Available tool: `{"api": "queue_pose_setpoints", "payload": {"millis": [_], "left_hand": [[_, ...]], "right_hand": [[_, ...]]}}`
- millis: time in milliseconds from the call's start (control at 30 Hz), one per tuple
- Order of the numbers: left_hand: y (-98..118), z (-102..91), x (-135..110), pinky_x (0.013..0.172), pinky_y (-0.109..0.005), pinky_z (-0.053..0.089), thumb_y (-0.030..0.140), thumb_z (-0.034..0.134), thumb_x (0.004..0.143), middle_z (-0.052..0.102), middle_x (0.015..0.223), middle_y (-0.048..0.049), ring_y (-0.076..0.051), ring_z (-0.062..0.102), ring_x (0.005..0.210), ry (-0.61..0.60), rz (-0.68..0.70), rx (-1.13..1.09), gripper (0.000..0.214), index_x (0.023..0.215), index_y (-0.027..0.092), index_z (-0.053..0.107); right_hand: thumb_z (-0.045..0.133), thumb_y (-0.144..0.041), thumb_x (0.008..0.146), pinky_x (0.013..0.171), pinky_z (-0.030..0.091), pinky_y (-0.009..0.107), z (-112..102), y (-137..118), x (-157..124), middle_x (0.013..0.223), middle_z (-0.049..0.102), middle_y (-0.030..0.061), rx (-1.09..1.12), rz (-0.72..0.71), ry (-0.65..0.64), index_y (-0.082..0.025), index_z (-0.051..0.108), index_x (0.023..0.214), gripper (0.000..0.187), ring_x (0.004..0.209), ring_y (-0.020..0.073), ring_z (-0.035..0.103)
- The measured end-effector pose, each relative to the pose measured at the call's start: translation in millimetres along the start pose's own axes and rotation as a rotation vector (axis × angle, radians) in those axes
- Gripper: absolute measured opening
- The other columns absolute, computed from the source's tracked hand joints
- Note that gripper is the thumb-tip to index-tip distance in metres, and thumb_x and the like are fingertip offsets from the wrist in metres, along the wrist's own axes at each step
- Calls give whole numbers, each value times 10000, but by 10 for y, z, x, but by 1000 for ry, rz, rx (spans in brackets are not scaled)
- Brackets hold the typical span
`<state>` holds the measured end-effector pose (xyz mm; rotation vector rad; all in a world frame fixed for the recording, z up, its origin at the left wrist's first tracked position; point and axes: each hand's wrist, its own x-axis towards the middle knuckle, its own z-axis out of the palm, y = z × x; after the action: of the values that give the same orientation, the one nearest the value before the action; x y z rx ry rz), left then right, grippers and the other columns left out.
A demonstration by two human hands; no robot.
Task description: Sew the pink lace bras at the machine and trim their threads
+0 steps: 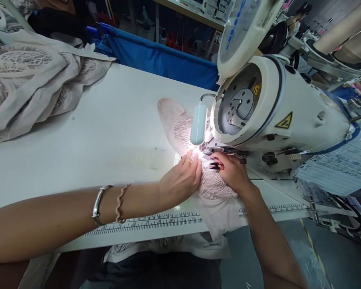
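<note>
A pale pink lace garment piece (215, 184) lies under the head of a sewing machine (258, 104) and hangs over the table's front edge. My left hand (183, 176) rests flat on the fabric beside the needle area, fingers stretched toward the bright light. Thread snips (216, 165) with dark blades and orange parts are tucked in my right hand (233, 170), their tips pointing left. The fingertips of that hand touch the fabric just right of the needle area. Glare and the machine's parts hide the needle itself.
A pale green lamp (198, 124) hangs over the fabric. More lace garment pieces (33, 80) are heaped at the table's left, and others lie on my lap (168, 245). A blue cloth (162, 54) borders the far side. A ruler strip (156, 220) runs along the front edge.
</note>
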<state>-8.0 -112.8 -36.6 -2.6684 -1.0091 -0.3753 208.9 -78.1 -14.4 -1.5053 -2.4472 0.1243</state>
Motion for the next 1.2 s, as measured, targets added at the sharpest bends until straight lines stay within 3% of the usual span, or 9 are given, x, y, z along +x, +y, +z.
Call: {"api": "queue_pose_setpoints", "payload": {"millis": [133, 233, 433, 700, 933, 1067, 1200], "left_hand": [[-18, 3, -4, 1059, -528, 476, 118, 387, 971, 565, 1342, -354, -397, 575, 1279, -29, 32, 2, 461, 1346, -134, 482], [-49, -11, -3, 1067, -529, 474, 108, 400, 968, 559, 1339, -366, -414, 575, 1274, -38, 74, 32, 473, 1350, -163, 466], [-130, -6, -13, 1095, -519, 463, 108, 405, 971, 583, 1341, -324, -367, 577, 1282, -24, 78, -14, 447, 1352, -110, 486], [-315, -22, 25, 1140, -494, 429, 92, 445, 956, 641, 1278, -268, -323, 601, 1233, -9, 134, -89, 392, 1302, -65, 539], [-512, -34, 59, 1092, -468, 456, 49, 425, 965, 685, 1201, -194, -265, 621, 1175, 47, 172, -266, 329, 1246, 50, 597], [-711, -52, 75, 1032, -433, 482, 15, 362, 976, 672, 1225, -204, -259, 612, 1184, 3, 224, -301, 360, 1252, 39, 592], [-888, -73, 129, 1034, -431, 467, 21, 382, 982, 679, 1243, -135, -232, 620, 1139, -25, 223, -393, 345, 1210, 117, 621]], "right_hand": [[494, -5, 774, 771, 505, 259, -25, -27, -12, 954, 742, 5, -18, -107, 17, -266, 700, 1152, 503, 895, 175, 678], [454, 18, 800, 740, 483, 240, -38, -28, -29, 881, 696, 0, -74, -185, 14, -305, 688, 1242, 595, 845, 156, 646], [431, 39, 737, 610, 424, 221, -58, -39, -40, 825, 627, 10, -140, -172, -37, -286, 682, 1267, 670, 763, 145, 585], [460, -31, 832, 737, 495, 257, -57, -84, -4, 912, 695, 31, -96, -186, -38, -254, 678, 1268, 536, 842, 174, 634], [434, -6, 814, 731, 508, 265, -56, -102, 4, 965, 708, 45, -56, -182, -59, -221, 661, 1294, 573, 858, 183, 646], [428, 9, 810, 718, 504, 265, -46, -98, 5, 1016, 710, 52, -48, -180, -71, -210, 656, 1284, 570, 883, 186, 651], [422, 14, 797, 719, 507, 274, -41, -125, 3, 1079, 706, 67, -30, -161, -91, -201, 632, 1299, 585, 919, 196, 654]]}}
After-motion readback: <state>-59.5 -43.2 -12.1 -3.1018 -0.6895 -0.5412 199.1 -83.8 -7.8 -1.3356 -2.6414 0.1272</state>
